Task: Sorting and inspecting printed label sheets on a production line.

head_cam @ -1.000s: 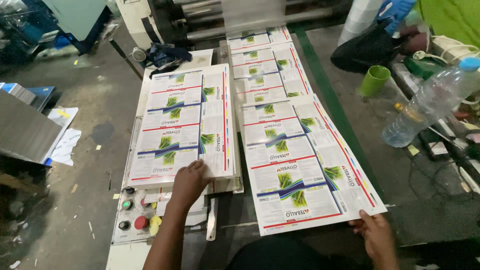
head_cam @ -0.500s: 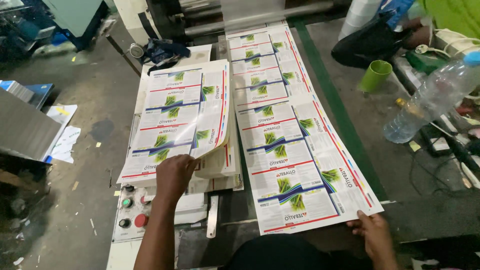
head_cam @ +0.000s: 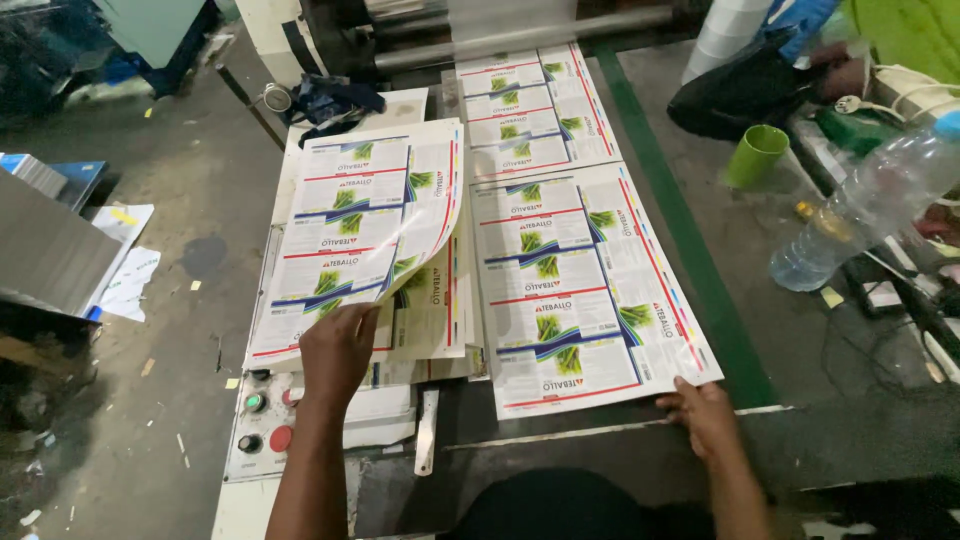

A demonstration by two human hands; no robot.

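My left hand (head_cam: 338, 350) grips the near edge of the top printed sheet (head_cam: 360, 230) and lifts it off a stack of printed sheets (head_cam: 440, 320); the sheet curls up on its right side. The sheets are white with red borders and green plant pictures. My right hand (head_cam: 705, 410) rests on the near right corner of another printed sheet (head_cam: 580, 290), which lies flat on the dark table. Behind it a further printed sheet (head_cam: 530, 110) comes out of a machine with a roller (head_cam: 520, 40).
A control panel with red and green buttons (head_cam: 262, 420) sits below the stack. A green cup (head_cam: 755, 155), a clear plastic bottle (head_cam: 870, 205) and cables lie at the right. A green stripe (head_cam: 680, 230) runs along the table. Grey floor with paper scraps is at left.
My left hand has taken the top sheet's near edge and raised it higher, so it curls more. The right-hand sheet has slid a little nearer; my right hand stays at its corner.
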